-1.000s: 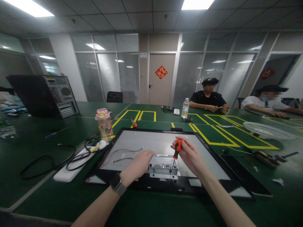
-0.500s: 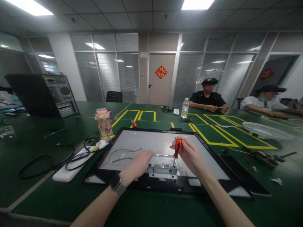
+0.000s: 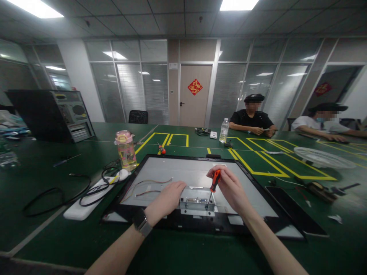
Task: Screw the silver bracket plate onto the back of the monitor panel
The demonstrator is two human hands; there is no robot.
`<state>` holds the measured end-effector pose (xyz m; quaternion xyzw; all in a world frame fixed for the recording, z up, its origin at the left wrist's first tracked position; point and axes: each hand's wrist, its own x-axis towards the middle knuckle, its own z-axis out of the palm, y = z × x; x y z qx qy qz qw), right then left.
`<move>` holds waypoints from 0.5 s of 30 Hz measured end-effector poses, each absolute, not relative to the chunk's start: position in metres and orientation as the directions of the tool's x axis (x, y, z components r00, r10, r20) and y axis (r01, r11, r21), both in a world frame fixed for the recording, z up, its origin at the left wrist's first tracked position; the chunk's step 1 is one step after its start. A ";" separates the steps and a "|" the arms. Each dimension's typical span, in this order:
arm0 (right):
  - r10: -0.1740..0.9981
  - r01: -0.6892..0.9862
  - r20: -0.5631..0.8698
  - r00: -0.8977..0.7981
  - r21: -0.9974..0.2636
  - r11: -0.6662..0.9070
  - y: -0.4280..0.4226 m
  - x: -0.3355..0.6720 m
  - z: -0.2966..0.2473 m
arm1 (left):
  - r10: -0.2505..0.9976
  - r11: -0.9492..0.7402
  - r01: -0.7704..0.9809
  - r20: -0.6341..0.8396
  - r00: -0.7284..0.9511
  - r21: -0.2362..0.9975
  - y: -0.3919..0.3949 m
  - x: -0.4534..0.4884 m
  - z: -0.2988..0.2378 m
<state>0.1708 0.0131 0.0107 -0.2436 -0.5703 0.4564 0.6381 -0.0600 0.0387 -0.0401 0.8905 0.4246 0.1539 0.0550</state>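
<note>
A flat display panel (image 3: 243,191) with a black frame lies face down on the table. Near its front edge sits a small metal bracket (image 3: 197,206) carrying a circuit board. My left hand (image 3: 169,196), with a watch on its wrist, is closed against the bracket's left end; its fingertips are partly hidden behind the metal. In my right hand (image 3: 229,185) is an orange-and-black screwdriver (image 3: 215,181), held near upright with the fingers wrapped round its handle. Its tip reaches down to the bracket's right end. Thin cables (image 3: 151,181) lie on the panel left of the bracket.
Left of the panel are a white power strip (image 3: 82,208), a black cable and a pink bottle (image 3: 126,152). A computer case (image 3: 51,114) stands farther left. A black phone-like slab (image 3: 295,210) lies at right. Two people (image 3: 252,118) sit across the table.
The screwdriver's handle has shifted very slightly in my right hand, its tip staying at the bracket's right end. My left hand has stayed in place.
</note>
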 end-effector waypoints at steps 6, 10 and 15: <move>0.881 -0.272 0.460 -0.113 -0.867 0.418 0.012 0.172 0.010 | 0.784 -0.620 0.744 0.218 0.581 0.248 0.037 -0.059 -0.038; 0.881 -0.335 0.446 -0.157 -0.863 0.378 0.009 0.169 0.013 | 0.787 -0.617 0.744 0.214 0.579 0.255 0.036 -0.059 -0.036; 0.871 -0.311 0.484 -0.084 -0.843 0.439 0.011 0.171 0.011 | 0.782 -0.623 0.742 0.225 0.581 0.246 0.038 -0.059 -0.039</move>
